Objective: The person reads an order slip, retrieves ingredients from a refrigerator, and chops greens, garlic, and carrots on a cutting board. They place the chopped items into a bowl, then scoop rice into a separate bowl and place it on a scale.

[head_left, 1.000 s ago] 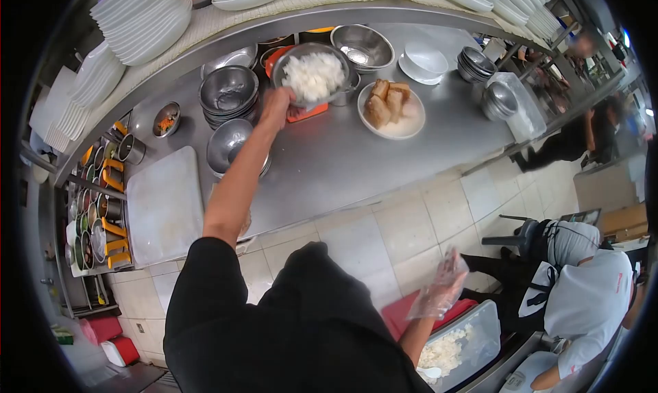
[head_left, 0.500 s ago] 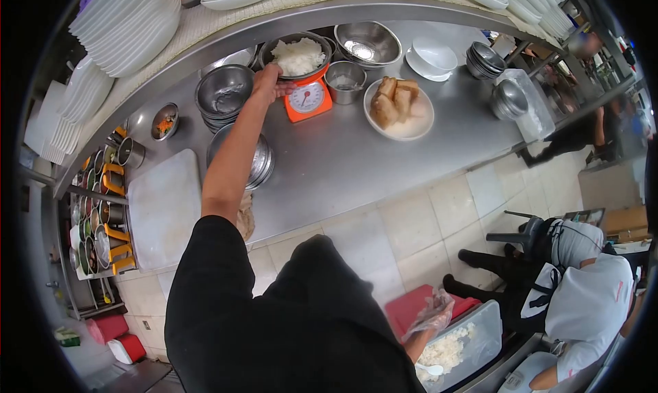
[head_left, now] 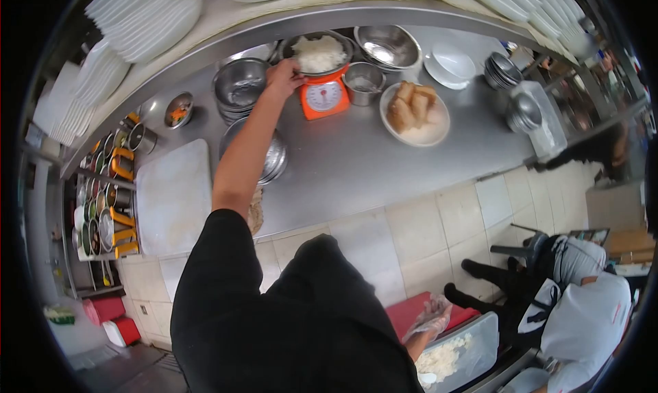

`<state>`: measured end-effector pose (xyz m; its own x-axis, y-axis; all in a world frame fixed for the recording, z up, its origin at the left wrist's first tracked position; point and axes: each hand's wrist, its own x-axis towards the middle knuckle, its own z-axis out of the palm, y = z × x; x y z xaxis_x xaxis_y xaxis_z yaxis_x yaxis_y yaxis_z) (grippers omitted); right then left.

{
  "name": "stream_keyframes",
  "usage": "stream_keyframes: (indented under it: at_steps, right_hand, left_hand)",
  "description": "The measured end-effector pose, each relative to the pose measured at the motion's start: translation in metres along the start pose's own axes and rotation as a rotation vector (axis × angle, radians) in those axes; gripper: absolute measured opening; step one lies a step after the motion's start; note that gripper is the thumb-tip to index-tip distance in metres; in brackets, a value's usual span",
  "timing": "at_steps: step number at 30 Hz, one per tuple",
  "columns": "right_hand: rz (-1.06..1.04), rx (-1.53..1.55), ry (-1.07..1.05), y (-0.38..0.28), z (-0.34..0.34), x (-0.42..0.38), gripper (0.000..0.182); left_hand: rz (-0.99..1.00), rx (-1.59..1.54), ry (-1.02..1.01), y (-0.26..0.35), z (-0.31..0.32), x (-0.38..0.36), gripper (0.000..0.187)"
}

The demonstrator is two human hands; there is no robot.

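My left hand (head_left: 285, 78) reaches across the counter, its fingers closed at the left rim of a metal bowl (head_left: 349, 45). White cooked rice (head_left: 319, 53) is heaped in that bowl, which rests on an orange dial scale (head_left: 325, 98). Low at the right, my right hand (head_left: 430, 321) wears a clear plastic glove, fingers apart and holding nothing I can see. Beside it stands a clear plastic tub (head_left: 483, 341) with more rice and a white spoon (head_left: 426, 378). A red board or lid (head_left: 406, 313) lies just behind that hand.
Stacked metal bowls (head_left: 238, 84), a metal pot (head_left: 364, 83) and a plate of brown food blocks (head_left: 415, 112) stand on the steel counter (head_left: 329, 174). At left lies a white cutting board (head_left: 175, 198). White dishes (head_left: 147, 23) crowd the overhead shelf. A person (head_left: 582, 324) is close by at right.
My left hand has shifted up to the bowl's rim, its fingers drawn in from beside the scale. The whole view has swung slightly; my right hand stays by the tub.
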<state>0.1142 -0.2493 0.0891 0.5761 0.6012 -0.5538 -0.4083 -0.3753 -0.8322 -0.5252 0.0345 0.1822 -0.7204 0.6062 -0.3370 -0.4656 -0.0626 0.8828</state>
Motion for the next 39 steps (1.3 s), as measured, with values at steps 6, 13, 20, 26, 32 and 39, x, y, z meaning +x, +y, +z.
stream_keyframes:
  at_steps: [6,13,20,26,32,39]
  right_hand:
    - [0.050,-0.101,0.082,-0.019,0.024,-0.013,0.055]
    - [-0.010,-0.097,-0.033,-0.003,0.018,0.030,0.061]
    - [-0.018,-0.257,-0.122,-0.024,0.062,0.033,0.063]
    - [-0.058,-0.363,-0.246,-0.043,0.092,0.029,0.067]
    - [-0.051,-0.395,-0.437,-0.036,0.094,0.029,0.071]
    - [-0.010,-0.365,-0.773,-0.037,0.112,-0.009,0.079]
  left_hand:
    - [0.097,-0.289,-0.004,0.044,-0.053,-0.001,0.004]
    - [0.432,-0.418,0.273,0.076,-0.241,-0.020,0.009]
    - [0.192,-0.416,0.608,0.032,-0.332,-0.036,0.010]
    - [0.109,-0.420,0.614,-0.005,-0.326,-0.010,0.010]
    - [0.066,-0.493,0.486,-0.020,-0.319,0.033,0.017]
    - [0.095,-0.473,0.234,-0.019,-0.319,0.000,0.021]
